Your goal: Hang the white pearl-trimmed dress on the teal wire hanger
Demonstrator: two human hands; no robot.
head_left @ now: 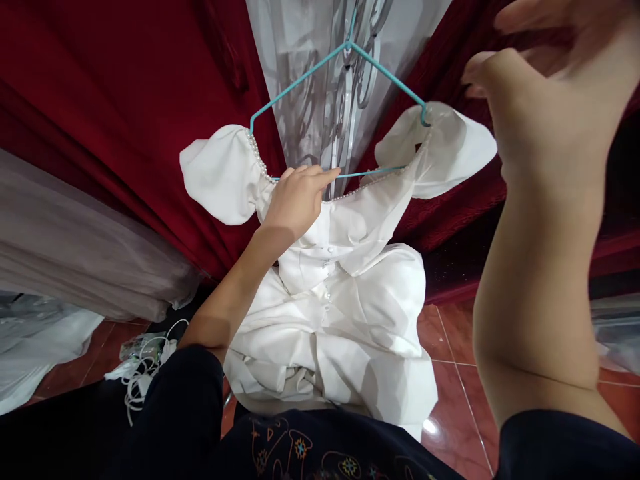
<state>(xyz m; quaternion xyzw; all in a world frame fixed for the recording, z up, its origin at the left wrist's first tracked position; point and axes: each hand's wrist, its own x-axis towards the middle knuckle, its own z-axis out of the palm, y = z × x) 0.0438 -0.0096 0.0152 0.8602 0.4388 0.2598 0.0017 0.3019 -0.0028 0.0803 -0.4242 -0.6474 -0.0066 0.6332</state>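
A white dress [350, 287] with puffed sleeves, pearl-like beads along the neckline and small front buttons hangs on a thin turquoise hanger [303, 79]. My left hand [299, 200] grips the dress at the neckline, over the hanger's lower bar, with the index finger stretched along the bar. The curled fingertips are hidden behind the fabric. Raised at the upper right, apart from the dress, my right hand [555, 73] has its thumb and fingers spread, and nothing shows between them. The dress's skirt lies bunched close to my body.
Dark red curtains [135, 100] hang behind the dress on both sides. Between them stands ornate white metalwork [345, 107]. Pale sheer fabric [75, 233] drapes at the left. A white cable [137, 387] lies coiled at lower left. The floor has reddish tiles [455, 393].
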